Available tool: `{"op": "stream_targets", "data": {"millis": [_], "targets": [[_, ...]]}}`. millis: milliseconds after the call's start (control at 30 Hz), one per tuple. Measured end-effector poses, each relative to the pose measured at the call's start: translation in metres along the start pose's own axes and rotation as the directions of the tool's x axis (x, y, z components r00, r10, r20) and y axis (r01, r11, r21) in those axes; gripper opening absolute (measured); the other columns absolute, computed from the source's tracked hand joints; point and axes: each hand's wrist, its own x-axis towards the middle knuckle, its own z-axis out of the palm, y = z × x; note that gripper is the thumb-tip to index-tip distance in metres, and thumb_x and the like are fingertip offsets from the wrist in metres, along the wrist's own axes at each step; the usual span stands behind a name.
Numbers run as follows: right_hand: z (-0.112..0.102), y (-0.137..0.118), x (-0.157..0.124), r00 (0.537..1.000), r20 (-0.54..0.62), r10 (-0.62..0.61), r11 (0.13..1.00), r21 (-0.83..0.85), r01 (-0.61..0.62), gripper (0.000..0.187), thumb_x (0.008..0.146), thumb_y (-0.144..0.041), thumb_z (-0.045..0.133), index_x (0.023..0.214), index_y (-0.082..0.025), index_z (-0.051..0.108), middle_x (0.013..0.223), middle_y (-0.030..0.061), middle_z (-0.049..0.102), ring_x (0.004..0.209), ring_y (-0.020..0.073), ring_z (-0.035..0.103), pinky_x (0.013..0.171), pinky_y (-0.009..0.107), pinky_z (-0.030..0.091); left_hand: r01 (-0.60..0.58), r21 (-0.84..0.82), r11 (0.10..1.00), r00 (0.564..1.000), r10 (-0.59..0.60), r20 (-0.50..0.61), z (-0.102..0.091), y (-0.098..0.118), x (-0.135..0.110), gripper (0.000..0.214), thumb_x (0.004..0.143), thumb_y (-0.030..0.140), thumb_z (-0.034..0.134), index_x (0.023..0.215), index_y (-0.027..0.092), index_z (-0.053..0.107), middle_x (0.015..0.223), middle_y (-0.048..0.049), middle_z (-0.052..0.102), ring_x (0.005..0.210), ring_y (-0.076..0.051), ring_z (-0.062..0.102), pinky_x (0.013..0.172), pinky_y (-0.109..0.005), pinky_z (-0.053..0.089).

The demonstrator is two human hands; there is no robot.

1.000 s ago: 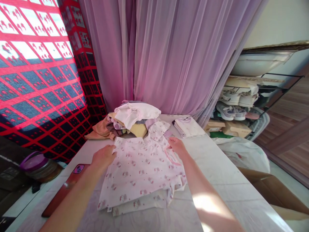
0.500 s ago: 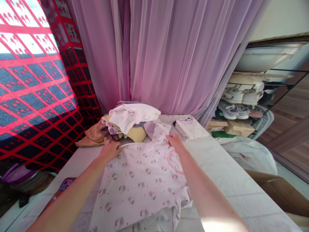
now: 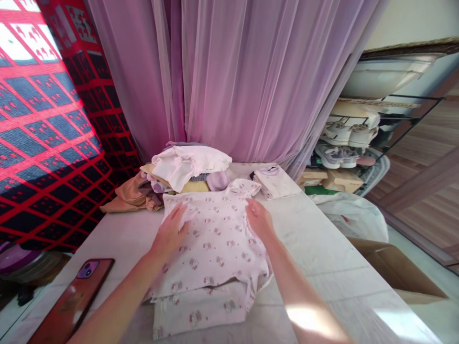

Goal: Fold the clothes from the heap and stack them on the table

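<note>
A white child's T-shirt [image 3: 215, 239] with small printed cartoon figures lies on the white table, its near edge uneven with a lower layer showing. On its left part rests my left hand [image 3: 172, 231], open, with fingers stretched out and spread. My right hand [image 3: 258, 220] touches the shirt's right edge near the neckline, fingers extended and not closed on the cloth. One short sleeve [image 3: 244, 186] points toward the far side. Just beyond the shirt is a heap of clothes [image 3: 193, 165], with a white garment on top.
A folded stack of clothes [image 3: 274, 182] lies at the far right of the table [image 3: 311, 248]. A red phone [image 3: 73, 303] is at the near left. Purple curtains [image 3: 233, 81] hang behind. To the right stand a shoe rack [image 3: 349, 136] and a cardboard box [image 3: 398, 274].
Both hands have let go of the shirt's edge. My left hand now lies spread on the cloth. The shirt is flatter, and the view has shifted so the phone shows fully.
</note>
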Motion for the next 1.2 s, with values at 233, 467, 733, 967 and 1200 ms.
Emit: {"op": "stream_targets", "data": {"millis": [233, 467, 733, 967, 1200], "targets": [[0.009, 0.006, -0.084, 0.864, 0.418, -0.280, 0.882, -0.243, 0.403, 0.041, 0.090, -0.035, 0.051, 0.129, -0.027, 0.057, 0.145, 0.0063, 0.046, 0.138, 0.0270, 0.033, 0.113, 0.054, 0.020, -0.136, 0.154, 0.979, 0.943, 0.080, 0.323, 0.002, -0.008, -0.058, 0.058, 0.091, 0.056, 0.037, 0.141, 0.028, 0.044, 0.152, -0.0088, 0.036, 0.140, -0.031, 0.031, 0.111, -0.055, 0.022], [-0.012, 0.007, -0.104, 0.926, 0.194, -0.325, 0.940, -0.039, 0.338, 0.028, 0.088, -0.025, 0.047, 0.103, -0.025, 0.071, 0.112, 0.0060, 0.070, 0.107, 0.0198, 0.063, 0.098, 0.039, 0.045, -0.042, 0.015, 0.999, 0.959, 0.037, 0.281, -0.010, -0.008, -0.066, 0.051, 0.090, 0.048, 0.039, 0.132, 0.023, 0.055, 0.144, -0.0104, 0.047, 0.136, -0.029, 0.038, 0.111, -0.052, 0.028], [-0.007, 0.020, -0.156, 0.969, -0.039, -0.245, 0.935, 0.253, 0.247, 0.021, 0.083, -0.036, 0.055, 0.081, -0.024, 0.072, 0.089, 0.0062, 0.074, 0.086, 0.0199, 0.067, 0.080, 0.034, 0.053, -0.273, -0.109, 0.956, 0.944, 0.288, 0.162, -0.044, 0.012, -0.147, 0.027, 0.082, 0.049, 0.059, 0.095, 0.029, 0.070, 0.131, -0.0036, 0.060, 0.128, -0.026, 0.047, 0.111, -0.048, 0.031], [-0.011, 0.034, -0.156, 0.964, -0.257, 0.066, 0.928, 0.372, 0.035, 0.040, 0.083, -0.050, 0.050, 0.090, -0.017, 0.070, 0.089, 0.0103, 0.074, 0.083, 0.0217, 0.067, 0.075, 0.031, 0.053, -0.333, 0.059, 0.941, 0.932, 0.319, 0.174, -0.044, 0.031, -0.165, 0.016, 0.086, 0.033, 0.055, 0.089, 0.024, 0.069, 0.132, -0.0038, 0.058, 0.129, -0.025, 0.045, 0.113, -0.047, 0.028], [-0.025, 0.011, -0.189, 0.969, -0.222, -0.105, 0.981, 0.139, 0.138, 0.024, 0.082, -0.035, 0.048, 0.088, -0.021, 0.066, 0.087, 0.0085, 0.071, 0.076, 0.0215, 0.064, 0.073, 0.033, 0.052, -0.044, -0.217, 0.975, 0.996, 0.059, 0.063, -0.059, 0.077, -0.153, 0.020, 0.089, 0.033, 0.041, 0.085, 0.023, 0.058, 0.080, -0.0036, 0.067, 0.082, -0.021, 0.063, 0.080, -0.036, 0.048]]}}
